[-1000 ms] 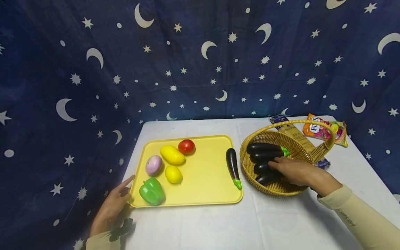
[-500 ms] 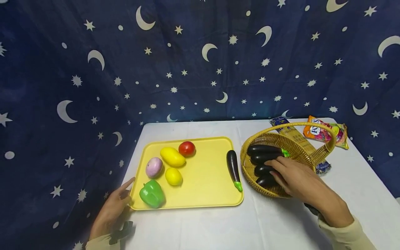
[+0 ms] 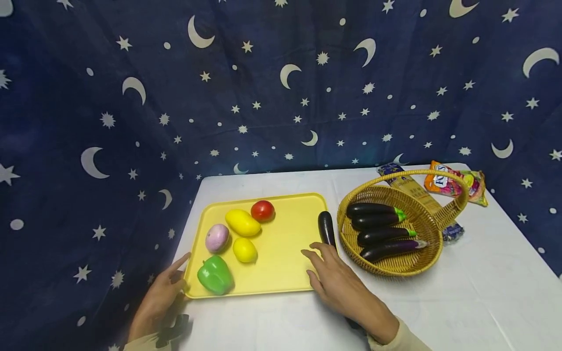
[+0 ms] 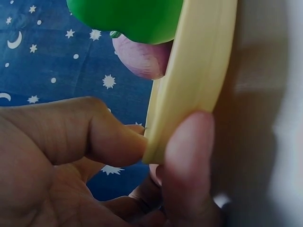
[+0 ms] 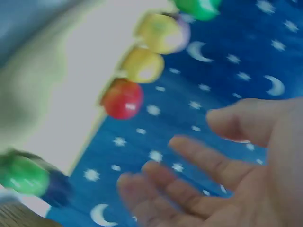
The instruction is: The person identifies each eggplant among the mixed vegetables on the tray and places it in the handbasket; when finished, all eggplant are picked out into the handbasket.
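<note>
My left hand pinches the front left corner of a yellow tray; in the left wrist view the thumb and a finger lie on opposite sides of its rim. My right hand, fingers spread and holding nothing, is over the tray's front right corner. It hides the lower part of an eggplant along the tray's right side. On the tray's left are a green bell pepper, a purple onion, a lemon, a yellow mango-like fruit and a tomato.
Right of the tray stands a wicker basket with a tall arched handle, holding several eggplants. Behind it lie a long gold-and-blue packet and an orange-and-pink packet. A dark star-patterned cloth hangs behind the white table.
My right hand has left the eggplants in the basket and moved left to the tray's front right corner, its fingers spreading. My left hand stays at the tray's corner.
</note>
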